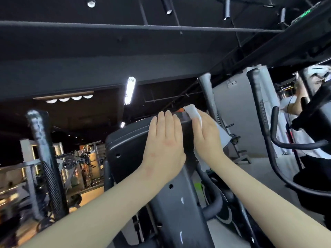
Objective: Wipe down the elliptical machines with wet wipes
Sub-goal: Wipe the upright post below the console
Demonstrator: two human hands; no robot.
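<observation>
The dark grey console housing (129,145) of the elliptical machine stands straight ahead, seen from its back. My left hand (165,140) lies flat on the back of the housing near its top edge, fingers straight and together. My right hand (206,135) presses a white wet wipe (192,111) against the housing's right top corner. The wipe wraps over the fingertips and hangs out below the palm (223,136). The machine's grey column (172,212) runs down below my wrists.
An upright handlebar (44,158) with a ribbed grip rises at the left, and two more handlebars (258,108) stand at the right. A person in a white shirt (293,108) stands by the neighbouring machine at far right. Gym equipment (77,161) fills the background left.
</observation>
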